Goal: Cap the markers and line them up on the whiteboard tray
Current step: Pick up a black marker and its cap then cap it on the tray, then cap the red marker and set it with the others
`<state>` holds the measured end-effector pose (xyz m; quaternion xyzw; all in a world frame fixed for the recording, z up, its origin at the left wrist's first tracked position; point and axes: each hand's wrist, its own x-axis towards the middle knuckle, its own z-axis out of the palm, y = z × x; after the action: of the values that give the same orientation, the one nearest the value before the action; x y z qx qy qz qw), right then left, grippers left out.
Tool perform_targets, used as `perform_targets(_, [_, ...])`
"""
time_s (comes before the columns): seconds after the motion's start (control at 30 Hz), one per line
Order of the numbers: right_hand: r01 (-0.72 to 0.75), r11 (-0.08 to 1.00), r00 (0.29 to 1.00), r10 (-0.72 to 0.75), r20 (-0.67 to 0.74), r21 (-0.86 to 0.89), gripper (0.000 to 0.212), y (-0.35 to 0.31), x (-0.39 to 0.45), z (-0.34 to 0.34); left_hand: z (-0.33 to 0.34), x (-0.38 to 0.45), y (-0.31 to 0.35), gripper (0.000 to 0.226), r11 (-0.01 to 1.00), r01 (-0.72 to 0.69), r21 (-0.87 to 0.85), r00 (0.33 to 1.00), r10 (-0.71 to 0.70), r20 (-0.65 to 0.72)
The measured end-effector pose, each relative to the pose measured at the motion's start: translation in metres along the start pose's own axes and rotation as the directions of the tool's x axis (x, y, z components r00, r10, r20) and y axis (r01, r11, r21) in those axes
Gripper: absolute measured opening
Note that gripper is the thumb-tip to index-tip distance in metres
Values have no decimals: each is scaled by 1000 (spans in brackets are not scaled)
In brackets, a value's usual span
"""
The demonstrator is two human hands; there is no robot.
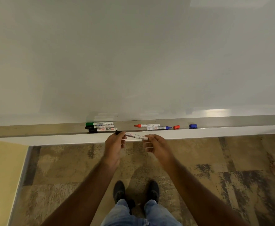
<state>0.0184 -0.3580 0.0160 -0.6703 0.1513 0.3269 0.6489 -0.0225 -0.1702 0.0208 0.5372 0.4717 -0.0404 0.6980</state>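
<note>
Three capped markers (101, 126) lie side by side on the tray (52, 130), likely done. Left hand (114, 144) pinches the black marker (131, 135) near its cap; right hand (156, 145) pinches its tail, just before the tray edge. Red marker (147, 125), blue marker (158, 128) and two loose caps (176, 127) wait rightward. Bare tray lies between.

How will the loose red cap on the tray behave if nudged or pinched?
The red cap looks small, hollow and rigid, so probably very light and easy to flick away. It seems round, lying on its side on the smooth metal tray, so it may roll or skid. Its short body leaves little to pinch.
</note>
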Motion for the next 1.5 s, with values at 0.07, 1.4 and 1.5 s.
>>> perform_targets(0.07, [13,1000,998,-13,-56,1,29,-4,8,-9,6,6,3,13,1000,-10,13,1000,10,-10])
perform_targets(1.4, [148,-165,865,-457,208,-975,23,-49,61,-87,17,44,-2,13,767,-433,473,899,331,287])
perform_targets(1.5, [107,-100,893,-427,140,-989,21,-40,47,-108,38,37,-9,11,670,-507,542,859,346,377])
